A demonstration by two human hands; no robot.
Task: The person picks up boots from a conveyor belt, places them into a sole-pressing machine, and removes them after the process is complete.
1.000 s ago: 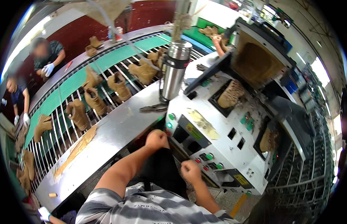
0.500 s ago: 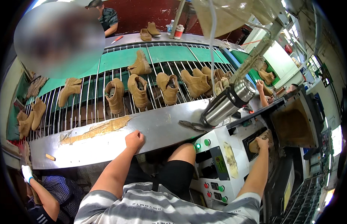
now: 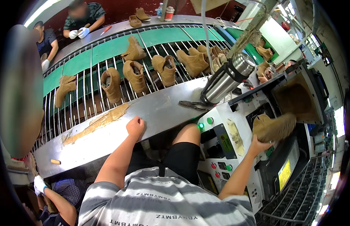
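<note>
In my right hand (image 3: 260, 145) is a tan ankle boot (image 3: 272, 129), tilted with its ridged sole toward the right. My fingers close around it, above the white machine with an open lid (image 3: 295, 101) and a dark recess. My left hand (image 3: 135, 126) rests as a loose fist on the metal ledge (image 3: 160, 113); nothing shows in it. Beyond the ledge, several tan boots stand on a rack of metal bars, among them an upright boot (image 3: 111, 86) and a boot lying tipped (image 3: 133, 49).
A steel thermos (image 3: 229, 79) and dark pliers (image 3: 193, 105) sit at the ledge's right end. Buttons and a lit green lamp (image 3: 201, 125) are on the machine's panel (image 3: 227, 143). Across the rack, a gloved co-worker (image 3: 84, 22) handles something; another co-worker (image 3: 56, 194) is at lower left.
My right hand has drawn the boot out of the machine's recess, nearer to me, and its sole now shows. My left hand stays on the ledge. The view has turned somewhat.
</note>
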